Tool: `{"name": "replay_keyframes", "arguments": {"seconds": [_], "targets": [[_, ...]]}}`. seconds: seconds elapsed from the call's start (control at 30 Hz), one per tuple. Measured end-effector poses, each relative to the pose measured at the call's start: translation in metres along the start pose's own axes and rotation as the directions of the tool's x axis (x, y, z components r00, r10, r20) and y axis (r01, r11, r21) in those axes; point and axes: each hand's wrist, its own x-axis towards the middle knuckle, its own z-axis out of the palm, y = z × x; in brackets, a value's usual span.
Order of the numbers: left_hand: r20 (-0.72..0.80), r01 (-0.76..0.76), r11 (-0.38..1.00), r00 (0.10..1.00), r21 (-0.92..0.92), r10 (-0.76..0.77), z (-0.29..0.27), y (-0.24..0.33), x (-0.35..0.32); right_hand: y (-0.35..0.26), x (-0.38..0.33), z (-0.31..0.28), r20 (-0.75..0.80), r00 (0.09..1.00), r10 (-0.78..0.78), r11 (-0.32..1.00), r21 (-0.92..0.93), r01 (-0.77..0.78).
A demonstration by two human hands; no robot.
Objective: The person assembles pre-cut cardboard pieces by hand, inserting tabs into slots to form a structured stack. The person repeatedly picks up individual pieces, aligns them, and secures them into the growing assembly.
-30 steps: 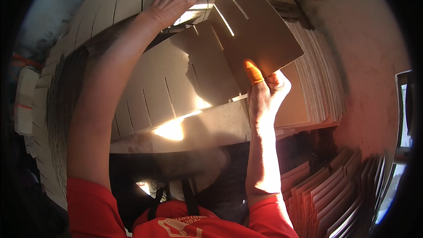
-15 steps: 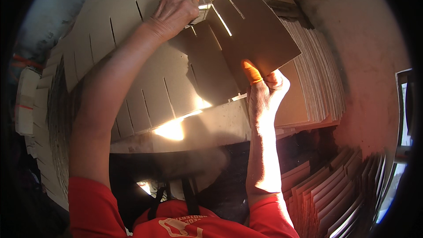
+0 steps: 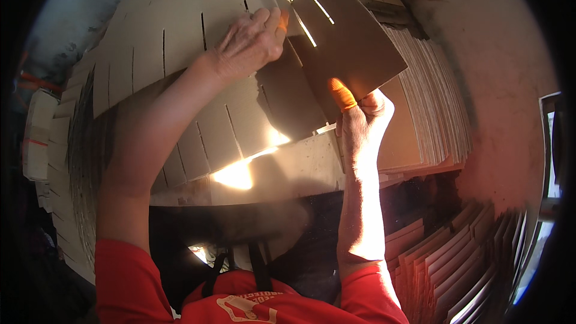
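Slotted card [image 3: 351, 48] — between both hands' fingers [image 3: 342, 95]

Cardboard stacks [image 3: 432, 108] are crowding the right side, more slotted sheets [image 3: 150, 54] are filling the left (wall's boxing in behind), leaving room only near the bench edge [image 3: 288, 174].

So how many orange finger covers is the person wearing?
2 show. One orange cover is on the right hand, pressed on the dark slotted cardboard piece. The other is on the left hand at that piece's left edge. More may be hidden.
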Motion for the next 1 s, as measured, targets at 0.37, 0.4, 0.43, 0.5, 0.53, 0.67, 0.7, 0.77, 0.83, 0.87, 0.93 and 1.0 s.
{"name": "replay_keyframes", "arguments": {"seconds": [0.37,0.4,0.43,0.5,0.53,0.67,0.7,0.77,0.83,0.87,0.93,1.0], "targets": [[0.238,0.069,0.997,0.969,-0.020,-0.062,-0.043,0.029,0.022,-0.024,-0.008,-0.003,-0.072,0.978,-0.196,0.976,-0.105,0.188],[0.224,0.138,0.985,0.968,-0.100,-0.112,-0.044,0.036,0.021,-0.026,-0.007,0.001,-0.109,0.975,-0.191,0.980,-0.083,0.183],[0.213,0.203,0.963,0.963,-0.180,-0.164,-0.044,0.044,0.019,-0.027,-0.007,0.003,-0.146,0.972,-0.185,0.982,-0.061,0.178],[0.211,0.150,0.984,0.969,-0.096,-0.127,-0.057,0.055,0.021,-0.026,-0.007,0.002,-0.181,0.965,-0.190,0.980,-0.099,0.174],[0.201,0.162,0.985,0.969,-0.065,-0.146,-0.056,0.057,0.021,-0.025,-0.006,0.001,-0.198,0.961,-0.192,0.978,-0.119,0.171],[0.202,0.167,0.984,0.967,-0.056,-0.153,-0.055,0.045,0.017,-0.023,-0.006,-0.002,-0.136,0.967,-0.215,0.972,-0.125,0.198],[0.213,0.158,0.985,0.967,-0.068,-0.140,-0.054,0.039,0.016,-0.023,-0.007,-0.003,-0.123,0.969,-0.214,0.973,-0.119,0.200],[0.167,0.144,0.988,0.977,-0.063,-0.131,-0.049,0.034,0.015,-0.023,-0.007,-0.002,-0.114,0.972,-0.205,0.976,-0.101,0.194],[0.100,0.111,0.970,0.991,-0.216,-0.092,-0.049,0.035,0.012,-0.025,-0.006,0.001,-0.121,0.975,-0.188,0.981,-0.073,0.180],[0.064,0.090,0.951,0.995,-0.297,-0.074,-0.049,0.036,0.013,-0.025,-0.006,0.001,-0.137,0.975,-0.175,0.983,-0.082,0.165],[0.002,-0.039,0.978,0.999,-0.206,0.040,-0.059,0.052,0.013,-0.026,-0.004,0.000,-0.168,0.974,-0.149,0.986,-0.098,0.134],[-0.110,-0.117,0.977,0.989,-0.178,0.098,-0.079,0.076,0.019,-0.025,-0.004,0.000,-0.198,0.962,-0.190,0.978,-0.126,0.167]]}}
